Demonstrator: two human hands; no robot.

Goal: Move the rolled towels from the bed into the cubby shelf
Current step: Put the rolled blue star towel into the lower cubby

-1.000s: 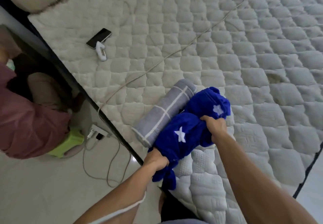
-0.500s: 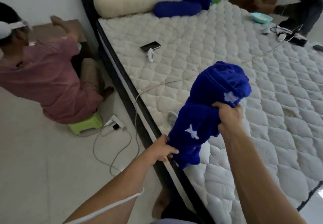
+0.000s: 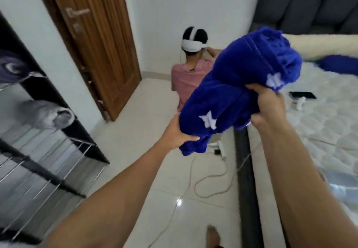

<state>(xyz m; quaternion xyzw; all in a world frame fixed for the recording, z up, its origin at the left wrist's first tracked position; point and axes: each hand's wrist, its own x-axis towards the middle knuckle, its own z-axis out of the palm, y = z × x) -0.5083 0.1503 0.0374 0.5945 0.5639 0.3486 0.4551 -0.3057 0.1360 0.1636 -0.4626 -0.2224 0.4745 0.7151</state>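
A rolled blue towel with white stars (image 3: 238,90) hangs in the air over the floor between the bed and the shelf. My left hand (image 3: 177,131) grips its lower end and my right hand (image 3: 269,106) grips its upper side. The cubby shelf (image 3: 48,151), black with wire racks, stands at the left. A rolled grey towel (image 3: 48,116) lies in one of its compartments, and a dark patterned roll (image 3: 11,67) sits in the compartment above. The bed (image 3: 319,123) with its quilted white cover is at the right.
A person in a pink shirt (image 3: 191,73) sits on the floor ahead, back turned. Cables and a power strip (image 3: 217,147) lie on the tiled floor beside the bed. A wooden door (image 3: 93,34) is behind the shelf. A phone (image 3: 303,95) lies on the bed.
I have lifted the blue towel off the bed and turned left with it, so the shelf and door came into view. The grey striped towel on the bed is out of sight.
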